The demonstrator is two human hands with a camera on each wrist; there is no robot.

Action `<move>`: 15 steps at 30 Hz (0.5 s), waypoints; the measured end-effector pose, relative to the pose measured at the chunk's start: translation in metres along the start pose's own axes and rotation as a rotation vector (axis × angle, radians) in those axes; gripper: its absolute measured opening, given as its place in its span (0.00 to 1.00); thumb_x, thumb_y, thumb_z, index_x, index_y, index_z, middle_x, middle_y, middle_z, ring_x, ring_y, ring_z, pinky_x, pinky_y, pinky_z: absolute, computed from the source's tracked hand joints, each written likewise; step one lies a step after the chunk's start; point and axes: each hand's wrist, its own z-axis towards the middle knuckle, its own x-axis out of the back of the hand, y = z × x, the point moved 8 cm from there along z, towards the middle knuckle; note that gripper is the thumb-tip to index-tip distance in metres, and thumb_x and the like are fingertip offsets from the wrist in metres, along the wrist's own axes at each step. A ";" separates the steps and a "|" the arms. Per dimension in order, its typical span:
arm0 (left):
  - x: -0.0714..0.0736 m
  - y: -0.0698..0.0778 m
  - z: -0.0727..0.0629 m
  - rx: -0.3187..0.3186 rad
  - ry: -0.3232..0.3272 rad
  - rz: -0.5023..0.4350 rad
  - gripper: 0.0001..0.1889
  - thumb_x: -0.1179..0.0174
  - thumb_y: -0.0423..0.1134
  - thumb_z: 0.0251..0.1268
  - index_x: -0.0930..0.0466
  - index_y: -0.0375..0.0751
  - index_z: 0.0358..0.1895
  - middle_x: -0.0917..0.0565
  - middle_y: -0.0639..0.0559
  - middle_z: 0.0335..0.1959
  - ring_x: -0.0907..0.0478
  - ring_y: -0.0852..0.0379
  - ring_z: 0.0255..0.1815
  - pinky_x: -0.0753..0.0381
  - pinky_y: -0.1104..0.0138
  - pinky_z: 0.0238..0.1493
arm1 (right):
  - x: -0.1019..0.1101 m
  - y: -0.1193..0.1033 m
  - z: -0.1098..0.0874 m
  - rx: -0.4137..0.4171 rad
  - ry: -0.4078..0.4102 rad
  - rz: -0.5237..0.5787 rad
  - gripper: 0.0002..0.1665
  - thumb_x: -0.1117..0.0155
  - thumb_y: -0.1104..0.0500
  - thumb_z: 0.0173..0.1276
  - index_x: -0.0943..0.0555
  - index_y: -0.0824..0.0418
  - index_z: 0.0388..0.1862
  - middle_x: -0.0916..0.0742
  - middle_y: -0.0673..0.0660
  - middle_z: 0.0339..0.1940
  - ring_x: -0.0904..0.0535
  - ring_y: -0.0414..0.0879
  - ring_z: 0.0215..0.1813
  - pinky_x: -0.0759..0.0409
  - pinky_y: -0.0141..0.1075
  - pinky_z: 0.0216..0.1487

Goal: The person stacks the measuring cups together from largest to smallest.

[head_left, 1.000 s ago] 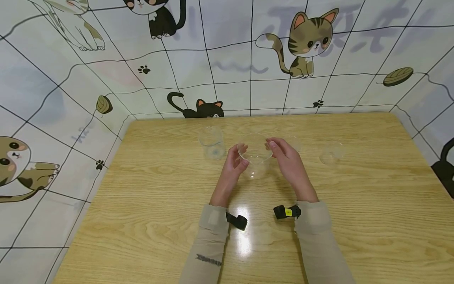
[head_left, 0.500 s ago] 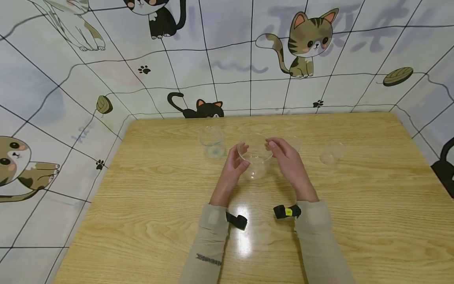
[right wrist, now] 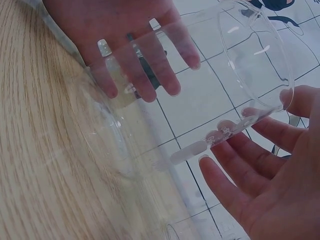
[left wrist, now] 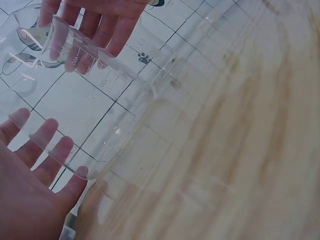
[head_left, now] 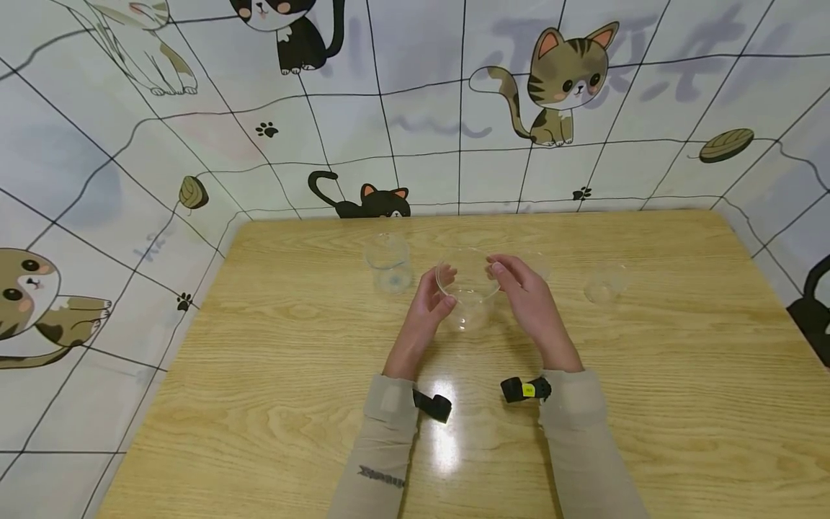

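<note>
A large clear glass beaker (head_left: 470, 298) stands upright on the table between both hands. White graduation marks (left wrist: 82, 57) show on its wall in the left wrist view. The left hand (head_left: 426, 301) holds its left side, fingers spread along the glass and thumb near the front of the rim. On the opposite side the right hand (head_left: 528, 299) grips the beaker, its thumb up at the rim. In the right wrist view the left hand's fingers (right wrist: 150, 75) show through the glass.
Left of the hands stands another clear glass vessel (head_left: 387, 261). A faint transparent one (head_left: 538, 263) is partly hidden behind the right hand, and a small one (head_left: 606, 287) sits farther right. The wooden table (head_left: 272, 360) meets a cat-patterned wall covering (head_left: 421, 173) at its back edge.
The whole head view has shifted slightly downward. Both hands keep the same hold on the beaker, and the other glassware stays where it was.
</note>
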 end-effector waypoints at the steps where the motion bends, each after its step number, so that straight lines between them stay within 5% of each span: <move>1: 0.000 0.000 0.000 0.001 -0.010 -0.002 0.30 0.48 0.48 0.62 0.45 0.47 0.65 0.38 0.38 0.63 0.42 0.40 0.63 0.34 0.55 0.55 | 0.000 0.004 0.002 0.000 0.003 0.001 0.29 0.59 0.39 0.68 0.32 0.53 0.60 0.22 0.56 0.53 0.28 0.52 0.53 0.32 0.46 0.52; 11: 0.000 -0.001 -0.002 0.024 -0.055 -0.026 0.27 0.51 0.35 0.64 0.46 0.47 0.65 0.38 0.40 0.63 0.43 0.36 0.62 0.34 0.55 0.54 | -0.002 0.012 0.005 0.009 0.004 -0.010 0.27 0.60 0.40 0.69 0.31 0.52 0.60 0.22 0.55 0.53 0.28 0.48 0.54 0.32 0.49 0.52; 15: 0.001 -0.001 -0.001 0.023 -0.055 -0.039 0.28 0.48 0.43 0.63 0.46 0.45 0.65 0.37 0.43 0.62 0.42 0.35 0.62 0.33 0.55 0.53 | -0.003 0.011 0.004 0.013 -0.007 -0.005 0.27 0.60 0.39 0.68 0.31 0.49 0.60 0.22 0.53 0.53 0.29 0.46 0.55 0.33 0.46 0.54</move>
